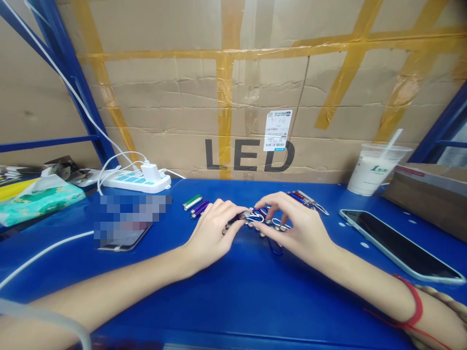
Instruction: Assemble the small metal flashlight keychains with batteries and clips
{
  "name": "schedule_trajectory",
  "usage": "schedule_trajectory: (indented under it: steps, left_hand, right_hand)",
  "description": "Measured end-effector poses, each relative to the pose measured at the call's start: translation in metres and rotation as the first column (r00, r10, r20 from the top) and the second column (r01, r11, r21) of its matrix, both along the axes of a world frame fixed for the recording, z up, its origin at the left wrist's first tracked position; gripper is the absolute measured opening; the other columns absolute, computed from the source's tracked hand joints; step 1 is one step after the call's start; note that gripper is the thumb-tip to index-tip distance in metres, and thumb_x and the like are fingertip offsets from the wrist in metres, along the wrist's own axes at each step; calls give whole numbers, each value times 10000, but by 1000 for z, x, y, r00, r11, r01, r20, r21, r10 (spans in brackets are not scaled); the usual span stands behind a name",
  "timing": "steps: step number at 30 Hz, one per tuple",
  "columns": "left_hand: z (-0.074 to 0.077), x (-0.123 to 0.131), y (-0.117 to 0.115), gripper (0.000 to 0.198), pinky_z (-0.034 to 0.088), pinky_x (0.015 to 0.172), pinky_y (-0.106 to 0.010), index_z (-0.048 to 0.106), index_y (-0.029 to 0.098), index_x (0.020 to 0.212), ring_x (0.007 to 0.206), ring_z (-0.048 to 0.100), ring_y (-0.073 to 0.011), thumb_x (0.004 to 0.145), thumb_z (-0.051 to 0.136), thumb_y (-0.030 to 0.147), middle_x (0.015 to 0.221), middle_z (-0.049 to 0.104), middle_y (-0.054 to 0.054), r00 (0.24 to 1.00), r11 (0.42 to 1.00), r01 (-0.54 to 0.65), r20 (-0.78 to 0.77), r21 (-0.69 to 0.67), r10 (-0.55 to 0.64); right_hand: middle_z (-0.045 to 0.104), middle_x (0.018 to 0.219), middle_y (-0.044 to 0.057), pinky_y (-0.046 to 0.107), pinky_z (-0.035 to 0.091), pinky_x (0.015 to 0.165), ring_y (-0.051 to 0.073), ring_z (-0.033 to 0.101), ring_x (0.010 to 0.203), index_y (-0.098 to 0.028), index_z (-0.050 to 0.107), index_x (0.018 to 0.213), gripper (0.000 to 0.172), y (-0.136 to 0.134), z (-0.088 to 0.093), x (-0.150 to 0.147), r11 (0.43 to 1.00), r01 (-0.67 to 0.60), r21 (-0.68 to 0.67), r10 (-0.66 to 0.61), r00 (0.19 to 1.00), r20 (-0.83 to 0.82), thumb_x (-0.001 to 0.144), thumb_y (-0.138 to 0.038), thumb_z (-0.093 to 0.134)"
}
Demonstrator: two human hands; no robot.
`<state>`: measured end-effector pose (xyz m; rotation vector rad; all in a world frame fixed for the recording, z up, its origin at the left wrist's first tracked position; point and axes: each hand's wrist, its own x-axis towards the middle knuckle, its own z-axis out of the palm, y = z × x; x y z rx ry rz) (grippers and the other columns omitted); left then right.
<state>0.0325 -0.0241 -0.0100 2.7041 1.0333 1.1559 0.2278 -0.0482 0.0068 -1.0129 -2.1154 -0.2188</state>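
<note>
My left hand pinches a small dark metal tube with a silver end between thumb and fingers; much of the tube is hidden. To its right, my right hand curves with thumb and index finger apart around a silver carabiner clip at the tube's end. Whether its fingertips touch the clip is hard to make out. Under and beside the right hand lie several more clips, among them a blue carabiner. Purple tubes and a green tube lie beyond my left hand.
A phone lies at left below a white power strip with cables. Another phone is at right, near a drink cup and a cardboard box. A tissue pack sits far left. Large cardboard stands behind the blue table.
</note>
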Motion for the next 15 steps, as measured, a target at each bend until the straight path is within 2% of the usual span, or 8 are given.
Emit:
schedule_trajectory:
  steps: [3, 6, 10, 15]
  left_hand:
    - [1, 0, 2, 145, 404, 784, -334, 596, 203, 982, 843, 532, -183, 890, 484, 215, 938, 649, -28, 999, 999, -23, 43, -26, 24]
    - [2, -1, 2, 109, 410, 779, -313, 585, 202, 942, 845, 548, -170, 886, 492, 202, 930, 654, -12, 998, 999, -19, 67, -45, 22]
    - [3, -1, 1, 117, 411, 788, -297, 583, 204, 925, 876, 567, -165, 891, 474, 175, 946, 661, -8, 998, 999, 14, 68, -39, -11]
    - [3, -2, -1, 144, 405, 810, -302, 587, 195, 938, 891, 574, -166, 896, 458, 148, 963, 667, -14, 996, 999, 43, 73, -26, -41]
  right_hand:
    - [654, 947, 24, 223, 455, 539, 152, 632, 752, -239, 689, 859, 173, 4, 2, 5, 994, 97, -47, -88, 983, 161, 770, -377, 637]
    - [655, 964, 23, 245, 468, 564, 180, 635, 787, -274, 735, 762, 171, 9, 2, 10, 980, 137, -141, -90, 951, 297, 718, -428, 675]
    - [665, 973, 15, 285, 495, 693, 188, 626, 847, -309, 746, 789, 110, 12, 1, 13, 968, 154, -199, -77, 934, 349, 772, -337, 642]
    - [675, 951, 27, 289, 499, 694, 193, 628, 845, -271, 742, 719, 158, 12, 1, 12, 960, 190, -207, -110, 933, 343, 791, -341, 620]
